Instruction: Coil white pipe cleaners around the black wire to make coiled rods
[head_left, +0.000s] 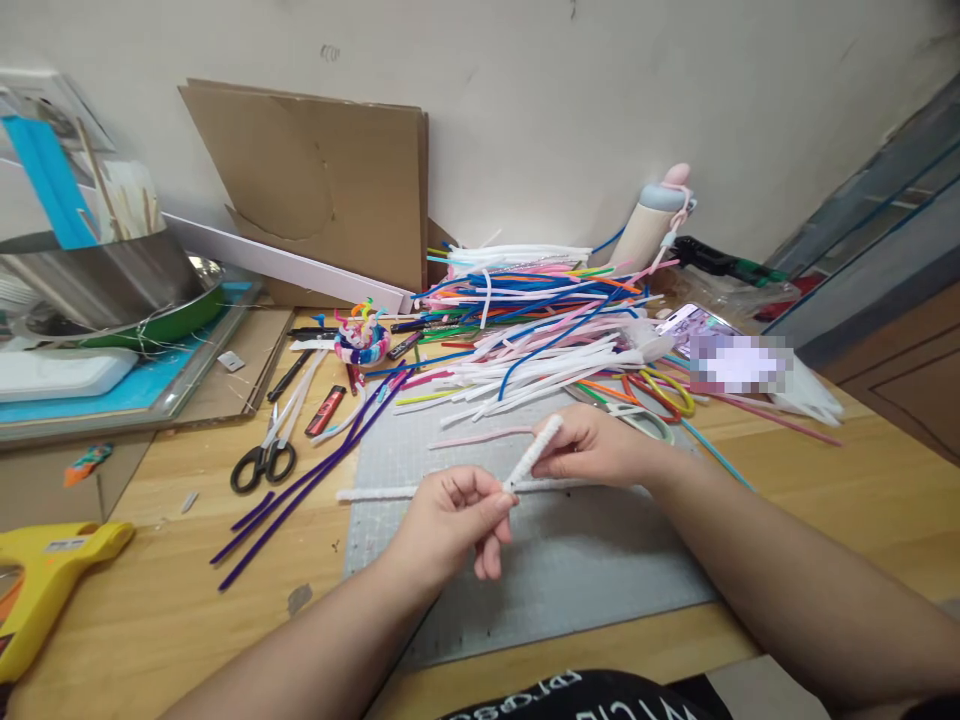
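A short, thick length of white pipe cleaner (535, 452), seemingly wound or doubled, slants between my two hands above a grey cutting mat (570, 580). Its lower end is pinched between the thumb and fingers of my left hand (459, 508). My right hand (604, 447) has closed fingers around the upper part. Beneath them a long white pipe cleaner (379, 494) lies across the mat, partly hidden by both hands. A pale pink pipe cleaner (480, 438) runs behind, its right end covered by my right hand.
Beyond the mat lies a heap of coloured pipe cleaners (540, 340). Black-handled scissors (262, 465), purple pipe cleaners (315, 475), a red lighter (326, 410) and a yellow glue gun (52, 570) are left. A phone (694, 328) and a bottle (649, 225) stand right.
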